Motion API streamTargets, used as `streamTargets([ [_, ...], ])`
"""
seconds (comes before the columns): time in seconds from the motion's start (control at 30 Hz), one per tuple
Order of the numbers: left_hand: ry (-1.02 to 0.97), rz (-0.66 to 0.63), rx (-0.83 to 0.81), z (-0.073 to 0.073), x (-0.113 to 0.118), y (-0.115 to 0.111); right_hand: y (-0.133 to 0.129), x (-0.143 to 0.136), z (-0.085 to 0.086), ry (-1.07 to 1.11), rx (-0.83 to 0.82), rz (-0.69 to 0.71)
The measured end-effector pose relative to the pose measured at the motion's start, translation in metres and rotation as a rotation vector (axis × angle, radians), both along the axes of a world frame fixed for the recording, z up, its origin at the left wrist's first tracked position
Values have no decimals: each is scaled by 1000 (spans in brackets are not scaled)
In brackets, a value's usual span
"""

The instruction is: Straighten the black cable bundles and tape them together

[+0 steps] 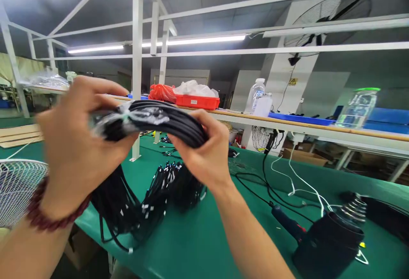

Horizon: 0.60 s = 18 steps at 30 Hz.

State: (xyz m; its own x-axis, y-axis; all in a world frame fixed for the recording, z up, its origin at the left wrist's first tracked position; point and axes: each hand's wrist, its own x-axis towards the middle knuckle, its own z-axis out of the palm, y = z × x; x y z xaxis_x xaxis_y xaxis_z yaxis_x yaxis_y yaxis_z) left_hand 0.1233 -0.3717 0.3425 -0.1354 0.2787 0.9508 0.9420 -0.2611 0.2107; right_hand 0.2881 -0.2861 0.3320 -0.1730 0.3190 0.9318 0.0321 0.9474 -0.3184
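A coiled bundle of black cable [179, 119] is held up in front of me, clear of the bench. Clear plastic film and a pale tie [126, 115] wrap its left part. My left hand [79, 130], with a dark red bead bracelet at the wrist, is curled around the wrapped end. At the other end, my right hand [207, 151] grips the coil between thumb and fingers. Below it, a heap of black cables [124, 211] with white tags and connector ends lies on the green bench top.
A heat gun [332, 236] stands at the lower right, among cords. On the shelf are a red bin [198, 102], plastic bottles [255, 93], a blue tray [300, 119] and a green-lidded jar [359, 106]. A white mesh fan [22, 189] is at left.
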Motion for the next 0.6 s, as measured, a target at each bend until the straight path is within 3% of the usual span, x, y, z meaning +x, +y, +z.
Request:
streamTargets([
  [0.03, -2, 4, -4, -3, -3, 14, 12, -2, 2, -21, -23, 2],
  [0.1, -83, -29, -234, -25, -14, 44, 41, -7, -7, -70, -119, -6],
  [0.23, -395, -324, -675, -100, -39, 75, 86, -15, -55, -234, -373, -118],
  [0.3, -522, -474, -788, -134, -45, 73, 97, -13, -77, -279, -437, -130],
  [0.4, -635, -613, -870, -170, -44, 60, 105, -6, -99, -340, -486, -115],
  [0.5, -829, -767, -921, -192, -38, 47, 108, 0, -109, -409, -503, -94],
  [0.6, -1204, -986, -990, -203, -26, 41, 112, 6, -116, -473, -487, -95],
])
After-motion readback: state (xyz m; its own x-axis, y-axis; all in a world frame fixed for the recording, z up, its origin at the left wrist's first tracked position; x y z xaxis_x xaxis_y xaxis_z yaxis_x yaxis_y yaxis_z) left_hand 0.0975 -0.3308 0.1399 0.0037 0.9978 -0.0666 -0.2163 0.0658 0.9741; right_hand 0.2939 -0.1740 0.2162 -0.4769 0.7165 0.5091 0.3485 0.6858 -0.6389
